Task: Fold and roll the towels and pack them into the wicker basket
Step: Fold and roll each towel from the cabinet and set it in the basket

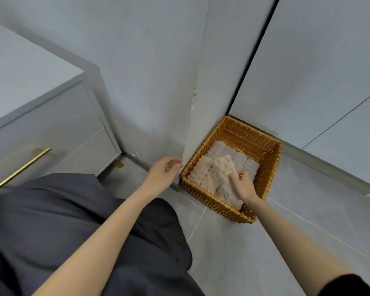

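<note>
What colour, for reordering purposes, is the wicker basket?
Golden-brown wicker basket, best in the head view.

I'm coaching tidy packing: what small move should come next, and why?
Probably lower the top roll into line with the right hand, which holds it: it lies slanted across the other rolled towels in the wicker basket, not yet seated among them. The left hand hangs open, holding nothing.

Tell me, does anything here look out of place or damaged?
One rolled towel lies slantwise on top of the row of towels in the wicker basket, under the right hand. The wall corner above the basket also looks chipped.
</note>
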